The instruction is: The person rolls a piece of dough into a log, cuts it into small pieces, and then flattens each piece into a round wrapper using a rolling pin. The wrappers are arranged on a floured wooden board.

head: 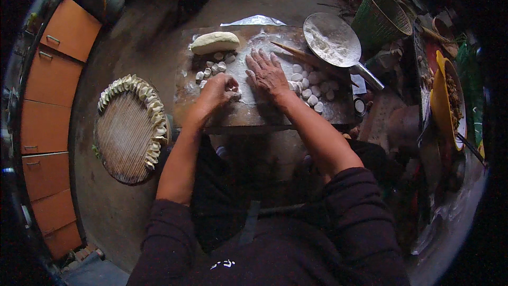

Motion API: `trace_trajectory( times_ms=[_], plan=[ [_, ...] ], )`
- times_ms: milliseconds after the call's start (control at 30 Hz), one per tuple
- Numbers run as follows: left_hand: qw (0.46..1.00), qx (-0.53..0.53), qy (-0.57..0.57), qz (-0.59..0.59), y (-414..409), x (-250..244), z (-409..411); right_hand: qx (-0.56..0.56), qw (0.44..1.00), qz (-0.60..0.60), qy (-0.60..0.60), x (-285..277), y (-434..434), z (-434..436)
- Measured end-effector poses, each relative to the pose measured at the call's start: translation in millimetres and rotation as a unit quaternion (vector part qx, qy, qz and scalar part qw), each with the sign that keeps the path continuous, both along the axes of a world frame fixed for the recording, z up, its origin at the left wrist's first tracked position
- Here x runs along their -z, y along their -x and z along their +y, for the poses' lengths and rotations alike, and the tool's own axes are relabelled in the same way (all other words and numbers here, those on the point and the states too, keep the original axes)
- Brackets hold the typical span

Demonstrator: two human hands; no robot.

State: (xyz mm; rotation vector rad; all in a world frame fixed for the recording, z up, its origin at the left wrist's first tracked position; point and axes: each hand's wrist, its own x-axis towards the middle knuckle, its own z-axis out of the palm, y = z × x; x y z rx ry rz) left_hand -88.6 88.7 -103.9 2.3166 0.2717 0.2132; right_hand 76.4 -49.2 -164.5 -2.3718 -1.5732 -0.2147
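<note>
My left hand (220, 89) is curled at the floured wooden board (254, 117), with what looks like a small piece of dough (235, 92) at its fingertips. Palm down on the flour, my right hand (268, 73) has its fingers a little apart; anything beneath the palm is hidden. Small floured dough pieces (207, 72) lie beyond my left hand. Several flattened dough rounds (312, 99) are scattered to the right of my right wrist. A thick dough log (215, 43) rests at the board's far left. Beyond my right hand lies a tapered wooden rolling pin (291, 50), partly under a metal pan.
The long-handled metal pan (333, 39) holds flour at the board's far right corner. On the left, a round slatted tray (127, 139) carries dumplings (152, 107) along its rim. A yellow-rimmed bowl (438, 99) of filling stands right, near a green woven basket (367, 16). Orange cabinets (49, 123) line the left.
</note>
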Motion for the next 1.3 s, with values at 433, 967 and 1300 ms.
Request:
trace_trajectory(
  times_ms=[433,967,1300],
  plan=[
    [0.98,-0.173,-0.097,-0.001,9,-11,34,0.108,0.987,0.113,0.038,-9,21,28],
    [0.994,-0.062,-0.076,0.038,-2,6,11,0.124,0.992,-0.02,0.003,11,31,38],
    [0.985,-0.154,-0.071,-0.031,-5,-5,25,0.059,0.988,0.127,0.06,-5,2,26]
  ],
)
